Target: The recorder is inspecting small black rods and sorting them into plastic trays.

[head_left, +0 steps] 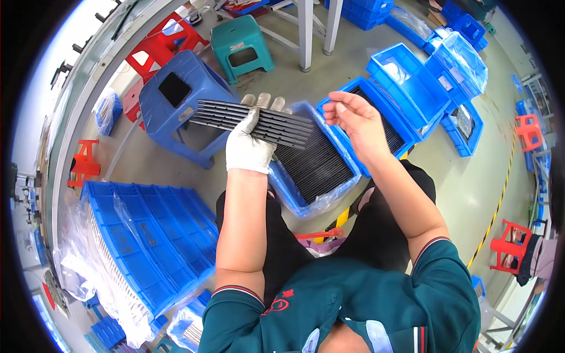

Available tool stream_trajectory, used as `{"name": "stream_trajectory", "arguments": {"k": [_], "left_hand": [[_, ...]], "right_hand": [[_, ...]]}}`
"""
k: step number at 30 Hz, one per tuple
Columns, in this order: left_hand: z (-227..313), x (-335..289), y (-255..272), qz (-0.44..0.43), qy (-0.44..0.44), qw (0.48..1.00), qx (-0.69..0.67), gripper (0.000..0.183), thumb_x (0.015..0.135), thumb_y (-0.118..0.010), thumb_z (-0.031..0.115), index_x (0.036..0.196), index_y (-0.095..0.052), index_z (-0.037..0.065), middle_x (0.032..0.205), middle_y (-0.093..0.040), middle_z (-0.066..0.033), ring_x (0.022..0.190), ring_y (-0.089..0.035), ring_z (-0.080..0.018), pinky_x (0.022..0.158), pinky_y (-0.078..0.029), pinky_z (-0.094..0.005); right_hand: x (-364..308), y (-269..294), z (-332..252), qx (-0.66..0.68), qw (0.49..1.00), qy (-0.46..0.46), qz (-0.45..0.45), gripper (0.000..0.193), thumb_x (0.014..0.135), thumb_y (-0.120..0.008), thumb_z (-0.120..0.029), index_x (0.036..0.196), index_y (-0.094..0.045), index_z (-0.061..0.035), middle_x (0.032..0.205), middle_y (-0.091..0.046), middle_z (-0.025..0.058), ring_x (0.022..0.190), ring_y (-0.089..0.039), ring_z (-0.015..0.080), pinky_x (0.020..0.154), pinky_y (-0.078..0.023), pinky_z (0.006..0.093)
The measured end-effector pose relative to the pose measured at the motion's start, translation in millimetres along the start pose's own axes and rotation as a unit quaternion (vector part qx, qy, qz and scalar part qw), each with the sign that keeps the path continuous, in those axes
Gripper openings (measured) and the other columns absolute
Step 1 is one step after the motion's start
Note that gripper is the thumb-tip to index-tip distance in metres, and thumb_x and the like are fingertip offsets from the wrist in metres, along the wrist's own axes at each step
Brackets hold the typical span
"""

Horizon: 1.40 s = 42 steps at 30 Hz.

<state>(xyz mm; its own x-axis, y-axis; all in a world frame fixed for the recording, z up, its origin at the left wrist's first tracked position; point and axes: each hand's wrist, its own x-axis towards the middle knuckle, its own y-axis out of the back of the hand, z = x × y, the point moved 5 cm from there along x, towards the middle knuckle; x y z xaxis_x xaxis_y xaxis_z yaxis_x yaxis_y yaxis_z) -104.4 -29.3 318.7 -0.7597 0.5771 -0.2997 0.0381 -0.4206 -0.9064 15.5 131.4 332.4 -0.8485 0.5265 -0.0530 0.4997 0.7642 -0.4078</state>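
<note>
My left hand (248, 147) wears a white glove and is closed around a flat bundle of long black slotted strips (287, 127). The strips lie side by side, slanting from upper left to lower right. Just right of the bundle is my right hand (362, 123), bare and empty, its fingers stretched out and apart from the strips. Under both hands stands a blue crate (282, 189) with a clear plastic liner. Rows of similar black strips (318, 170) fill it.
Another blue crate (358, 83) with black contents adjoins on the right, beside a stacked blue bin (406, 82). A blue stool (156, 112) and a green stool (241, 38) stand ahead. Wrapped blue crates (159, 229) are at left. Metal table legs (305, 35) rise at the back.
</note>
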Motion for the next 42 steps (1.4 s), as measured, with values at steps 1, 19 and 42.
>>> {"name": "stream_trajectory", "arguments": {"k": [1, 19, 42], "left_hand": [[1.1, -0.5, 0.3, -0.009, 0.001, 1.0, 0.002, 0.022, 0.093, -0.045, 0.006, 0.114, -0.049, 0.009, 0.115, -0.054, -0.0184, 0.111, -0.052, -0.0425, 0.097, -0.039, -0.0611], [-11.7, -1.7, 20.5, 0.058, 0.023, 0.995, 0.072, 0.02, 0.088, -0.054, 0.001, 0.106, -0.054, 0.011, 0.103, -0.061, -0.0105, 0.095, -0.061, -0.0352, 0.082, -0.051, -0.0545], [-18.8, 1.3, 30.1, 0.112, -0.008, 0.987, 0.117, 0.021, 0.082, -0.06, -0.005, 0.102, -0.056, 0.001, 0.092, -0.063, -0.0152, 0.079, -0.066, -0.0331, 0.064, -0.057, -0.0438]], "right_hand": [[-2.2, -0.4, -5.4, -0.007, 1.0, 0.021, -0.012, 0.021, 0.093, -0.053, -0.007, 0.112, -0.059, 0.0025, 0.095, -0.065, 0.0105, 0.083, -0.062, 0.0162, 0.075, -0.051, 0.0285], [-11.5, -16.7, -11.7, -0.224, 0.97, 0.067, -0.057, 0.01, 0.083, -0.07, -0.01, 0.089, -0.069, -0.0011, 0.079, -0.066, 0.0004, 0.071, -0.057, 0.0059, 0.067, -0.047, 0.0206], [-29.7, -52.2, -23.4, -0.558, 0.697, 0.429, -0.135, 0.012, 0.07, -0.075, -0.013, 0.074, -0.065, -0.0078, 0.07, -0.062, 0.0059, 0.065, -0.06, 0.0242, 0.059, -0.048, 0.0334]]}}
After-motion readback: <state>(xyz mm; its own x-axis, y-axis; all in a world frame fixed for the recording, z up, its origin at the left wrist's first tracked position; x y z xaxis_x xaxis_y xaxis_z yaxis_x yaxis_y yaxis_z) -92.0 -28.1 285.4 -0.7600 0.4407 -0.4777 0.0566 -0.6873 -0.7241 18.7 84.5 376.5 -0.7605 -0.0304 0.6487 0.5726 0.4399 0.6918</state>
